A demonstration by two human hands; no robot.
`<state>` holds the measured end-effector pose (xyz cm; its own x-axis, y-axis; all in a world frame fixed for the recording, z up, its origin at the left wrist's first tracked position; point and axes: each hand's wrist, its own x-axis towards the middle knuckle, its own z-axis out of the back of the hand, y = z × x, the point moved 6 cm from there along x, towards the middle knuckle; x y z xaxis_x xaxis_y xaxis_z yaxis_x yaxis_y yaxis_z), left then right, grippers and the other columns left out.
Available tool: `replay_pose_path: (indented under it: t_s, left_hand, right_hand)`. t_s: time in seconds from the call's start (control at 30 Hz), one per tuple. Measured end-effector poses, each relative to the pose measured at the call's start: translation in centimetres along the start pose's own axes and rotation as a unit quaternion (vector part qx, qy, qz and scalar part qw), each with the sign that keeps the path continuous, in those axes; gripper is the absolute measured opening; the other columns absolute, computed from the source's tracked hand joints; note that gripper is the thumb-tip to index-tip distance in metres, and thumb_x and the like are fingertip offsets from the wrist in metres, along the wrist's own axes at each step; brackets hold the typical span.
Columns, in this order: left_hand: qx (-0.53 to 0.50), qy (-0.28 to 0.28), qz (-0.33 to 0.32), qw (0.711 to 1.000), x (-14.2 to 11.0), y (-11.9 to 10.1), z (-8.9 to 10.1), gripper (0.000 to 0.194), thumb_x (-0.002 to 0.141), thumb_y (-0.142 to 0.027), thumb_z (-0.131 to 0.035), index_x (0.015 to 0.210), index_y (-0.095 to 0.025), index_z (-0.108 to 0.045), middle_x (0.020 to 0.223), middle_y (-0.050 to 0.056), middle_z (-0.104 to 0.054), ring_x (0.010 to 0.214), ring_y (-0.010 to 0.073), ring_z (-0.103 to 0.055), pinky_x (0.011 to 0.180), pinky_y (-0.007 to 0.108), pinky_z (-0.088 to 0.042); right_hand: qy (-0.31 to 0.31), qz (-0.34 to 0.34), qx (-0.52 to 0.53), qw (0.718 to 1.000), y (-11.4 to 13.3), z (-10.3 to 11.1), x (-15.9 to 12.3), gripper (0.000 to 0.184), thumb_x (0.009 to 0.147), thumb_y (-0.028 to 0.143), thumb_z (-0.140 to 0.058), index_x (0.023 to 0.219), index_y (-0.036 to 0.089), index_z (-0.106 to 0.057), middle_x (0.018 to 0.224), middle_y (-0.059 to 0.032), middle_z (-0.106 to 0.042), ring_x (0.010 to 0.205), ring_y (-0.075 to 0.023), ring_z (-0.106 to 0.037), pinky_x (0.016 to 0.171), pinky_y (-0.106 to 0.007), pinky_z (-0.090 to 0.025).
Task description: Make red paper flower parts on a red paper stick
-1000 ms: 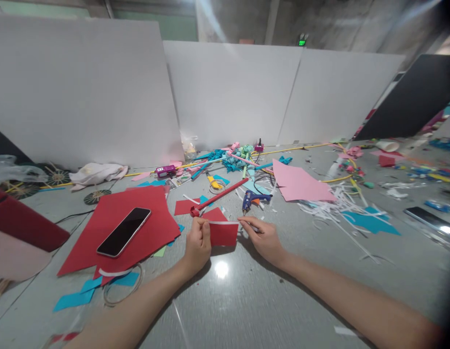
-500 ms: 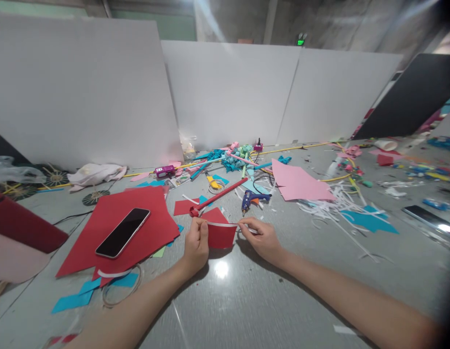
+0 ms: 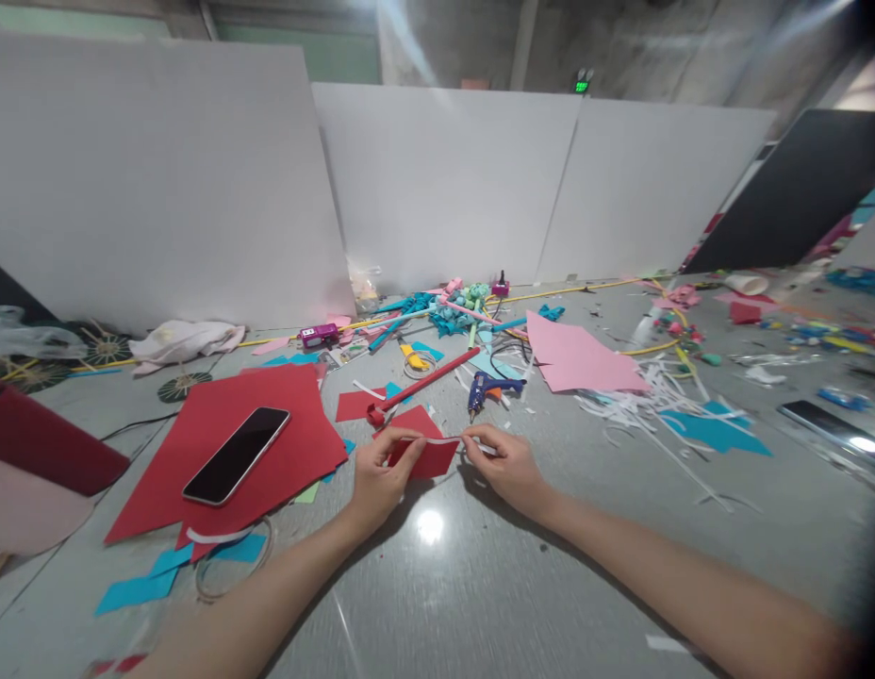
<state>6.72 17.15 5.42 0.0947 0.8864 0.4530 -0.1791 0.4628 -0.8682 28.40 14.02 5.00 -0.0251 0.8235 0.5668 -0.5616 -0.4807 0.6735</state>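
Note:
Between my hands is a small piece of red paper (image 3: 435, 460) with a thin white strip (image 3: 441, 440) along its top edge. My left hand (image 3: 383, 471) pinches the paper's upper left part between thumb and fingers. At the upper right corner, the fingertips of my right hand (image 3: 504, 465) are closed on the same edge. Just beyond the hands lie another red paper piece (image 3: 415, 421), a rolled red paper stick (image 3: 430, 381) with a curled end, and a blue glue gun (image 3: 491, 388).
A black phone (image 3: 238, 455) rests on large red sheets (image 3: 296, 415) at left. Pink paper (image 3: 583, 354) and white paper strips (image 3: 639, 407) lie to the right. Teal and pink paper scraps (image 3: 455, 306) are heaped before the white panels (image 3: 444, 179). Another phone (image 3: 837, 432) lies far right.
My left thumb and fingers have shifted right along the paper's top edge, covering more of it. My right hand stays almost in place at the corner.

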Motion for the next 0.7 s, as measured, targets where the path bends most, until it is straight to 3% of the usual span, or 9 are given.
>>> replay_pose_path:
  t_s: [0.17,0.3,0.43,0.47,0.53,0.6,0.7]
  left_hand:
    - [-0.019,0.003,0.016,1.0,0.1,0.3,0.0,0.03,0.093,-0.046,-0.068,0.086,-0.017,-0.072,0.076,0.003,-0.071,0.068,0.015,-0.063,0.064,0.025,-0.05]
    - [-0.061,0.022,0.075,0.995,1.1,0.8,-0.3,0.046,0.097,-0.056,-0.058,0.076,-0.016,-0.064,0.067,0.0,-0.061,0.059,0.012,-0.052,0.055,0.022,-0.042]
    - [-0.066,0.029,0.112,0.991,2.9,0.0,0.1,0.055,0.101,-0.06,-0.046,0.077,-0.015,-0.068,0.071,0.004,-0.065,0.059,0.0147,-0.054,0.055,0.025,-0.043]
    - [-0.036,0.05,0.103,0.993,3.4,-0.6,0.3,0.055,0.102,-0.058,-0.046,0.077,-0.016,-0.069,0.071,0.005,-0.066,0.06,0.0158,-0.056,0.055,0.026,-0.043]
    - [0.045,0.147,0.052,0.987,4.1,-2.4,0.0,0.049,0.099,-0.055,-0.053,0.072,-0.017,-0.071,0.07,0.006,-0.069,0.061,0.0173,-0.059,0.055,0.026,-0.041]
    - [0.097,0.225,0.007,0.969,4.0,-4.1,-0.1,0.04,0.096,-0.051,-0.059,0.077,-0.02,-0.074,0.072,0.006,-0.071,0.063,0.0184,-0.062,0.056,0.026,-0.042]
    - [0.163,0.298,-0.034,0.94,2.9,-5.5,-0.3,0.029,0.091,-0.05,-0.066,0.086,-0.024,-0.077,0.073,0.006,-0.073,0.063,0.0205,-0.065,0.055,0.027,-0.041]
  right_hand:
    - [-0.009,0.002,-0.001,1.0,0.0,0.0,0.0,0.018,0.099,0.032,-0.058,0.096,0.023,-0.073,0.09,-0.0032,-0.078,0.077,-0.0173,-0.073,0.067,-0.025,-0.056]
    - [-0.007,0.009,0.0,1.0,0.3,0.1,0.0,0.018,0.099,0.031,-0.059,0.094,0.023,-0.073,0.089,-0.0032,-0.078,0.077,-0.0177,-0.073,0.07,-0.026,-0.056]
    - [0.007,0.019,-0.01,1.0,0.6,0.1,0.0,0.016,0.099,0.028,-0.059,0.094,0.023,-0.073,0.088,-0.0027,-0.078,0.077,-0.0175,-0.073,0.074,-0.027,-0.055]
    - [0.008,0.027,-0.019,0.999,0.7,0.0,0.0,0.016,0.099,0.027,-0.059,0.094,0.023,-0.074,0.088,-0.0028,-0.078,0.077,-0.0176,-0.073,0.074,-0.028,-0.055]
    - [0.011,0.056,-0.04,0.998,1.1,0.0,-0.1,0.016,0.1,0.027,-0.059,0.096,0.022,-0.074,0.088,-0.0037,-0.079,0.076,-0.018,-0.073,0.074,-0.029,-0.054]
    - [0.023,0.096,-0.06,0.993,1.6,-0.3,-0.2,0.017,0.1,0.025,-0.058,0.099,0.022,-0.075,0.089,-0.0045,-0.08,0.075,-0.0181,-0.073,0.074,-0.03,-0.054]
    - [0.061,0.156,-0.078,0.983,2.4,-0.7,-0.6,0.018,0.101,0.023,-0.057,0.102,0.022,-0.074,0.09,-0.0042,-0.08,0.067,-0.0162,-0.069,0.071,-0.03,-0.053]
